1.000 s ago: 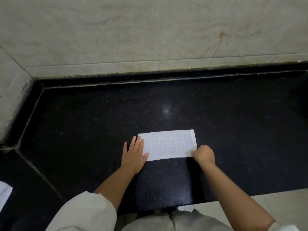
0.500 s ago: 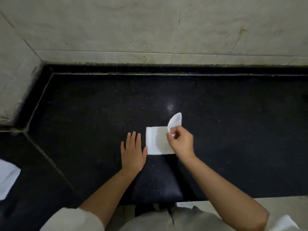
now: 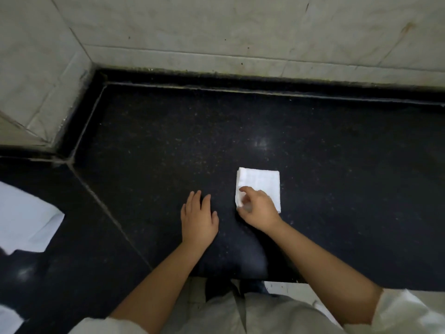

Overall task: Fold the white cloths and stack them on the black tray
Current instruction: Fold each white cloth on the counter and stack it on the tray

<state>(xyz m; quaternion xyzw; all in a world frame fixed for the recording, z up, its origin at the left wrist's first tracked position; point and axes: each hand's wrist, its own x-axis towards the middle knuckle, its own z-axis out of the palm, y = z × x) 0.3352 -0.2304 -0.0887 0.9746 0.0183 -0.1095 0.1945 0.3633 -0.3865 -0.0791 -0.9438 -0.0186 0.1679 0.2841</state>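
White cloth, folded into a small, nearly square pad, lies flat on the black speckled countertop, a little right of centre and well short of the back wall. Its layered edges show along the left side, where the folds stack slightly uneven.

Right hand rests on the near-left part of the cloth. Fingers are curled down onto the fabric at the near-left corner; the fingertips are blurred, so whether they pinch the layers or only press on them cannot be told. The forearm runs back toward the lower right, ending in a pale sleeve.

Left hand lies flat on the bare countertop just left of the cloth, apart from it. Fingers are straight and held close together, thumb out to the right, holding nothing.

Second piece of white fabric sits at the far left edge of the view, on the adjoining dark counter section beyond a diagonal seam. It is cut off by the frame edge and its shape is unclear. Another small patch of white shows at the lower left corner; what it is cannot be told.

Pale tiled wall runs along the back of the counter and turns at the left corner. A raised dark lip edges the counter where it meets the tiles. A faint light reflection shows on the stone beyond the cloth.
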